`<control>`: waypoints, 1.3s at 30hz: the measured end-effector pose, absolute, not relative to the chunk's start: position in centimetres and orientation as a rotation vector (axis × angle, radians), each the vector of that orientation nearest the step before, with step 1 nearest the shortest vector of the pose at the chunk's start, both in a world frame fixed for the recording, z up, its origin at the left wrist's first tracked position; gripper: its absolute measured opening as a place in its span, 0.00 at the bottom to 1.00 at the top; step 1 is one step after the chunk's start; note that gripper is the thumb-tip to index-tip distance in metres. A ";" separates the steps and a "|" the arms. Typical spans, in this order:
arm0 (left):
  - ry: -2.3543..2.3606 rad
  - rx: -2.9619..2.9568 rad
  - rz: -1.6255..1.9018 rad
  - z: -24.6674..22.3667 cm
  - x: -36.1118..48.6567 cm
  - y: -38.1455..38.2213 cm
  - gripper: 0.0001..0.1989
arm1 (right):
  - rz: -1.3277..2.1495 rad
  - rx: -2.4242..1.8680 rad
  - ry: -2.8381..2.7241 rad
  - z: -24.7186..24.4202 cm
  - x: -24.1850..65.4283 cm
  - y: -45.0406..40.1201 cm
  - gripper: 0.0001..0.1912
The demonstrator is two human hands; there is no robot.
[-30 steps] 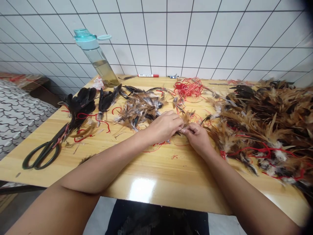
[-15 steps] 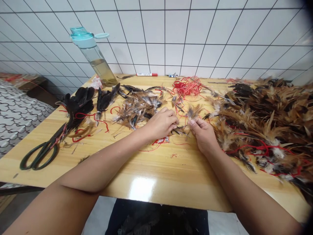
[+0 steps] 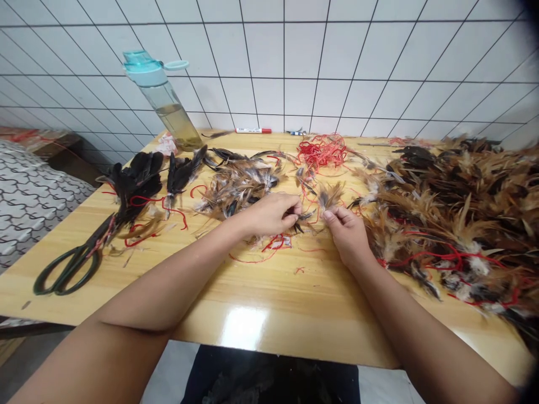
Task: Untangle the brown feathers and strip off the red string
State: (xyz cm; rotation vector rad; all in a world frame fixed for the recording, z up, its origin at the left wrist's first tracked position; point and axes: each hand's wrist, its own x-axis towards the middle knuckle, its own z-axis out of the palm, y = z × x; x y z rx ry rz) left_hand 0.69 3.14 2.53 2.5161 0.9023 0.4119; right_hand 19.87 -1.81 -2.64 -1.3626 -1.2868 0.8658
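My left hand (image 3: 269, 216) pinches a dark feather (image 3: 300, 220) above the wooden tabletop (image 3: 269, 286). My right hand (image 3: 347, 235) holds a small brown feather tuft (image 3: 330, 196) between finger and thumb. A loose heap of brown and black feathers (image 3: 238, 191) lies just beyond my left hand. A much larger feather mass (image 3: 455, 224), tangled with red thread, spreads right of my right hand. Beyond my hands sits a tangle of red thread (image 3: 322, 152). Black feathers (image 3: 137, 185) and dark-handled scissors (image 3: 76, 264) lie further left.
A plastic water bottle (image 3: 166, 101) with a teal lid lies tilted at the back of the table, near a red-capped marker (image 3: 253, 131). A white tiled wall rises behind. Patterned bedding (image 3: 29, 207) lies beyond the left table edge.
My hands have drawn apart, the left moving left with the dark feather. The brown tuft now stands up from my right hand's fingers.
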 end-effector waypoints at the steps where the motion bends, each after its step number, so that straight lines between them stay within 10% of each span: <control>1: 0.903 2.492 0.401 2.8 0.6 3.1 0.06 | 0.849 -1.368 -1.299 -2.6 19.9 -1.8 0.13; 19: 0.769 2.592 0.295 3.0 0.7 2.4 0.06 | 0.348 -1.467 -1.714 -2.9 19.8 -2.1 0.12; 39: 0.917 2.798 0.714 1.3 1.7 2.4 0.06 | 0.666 -1.463 -1.746 -2.6 19.8 -1.7 0.08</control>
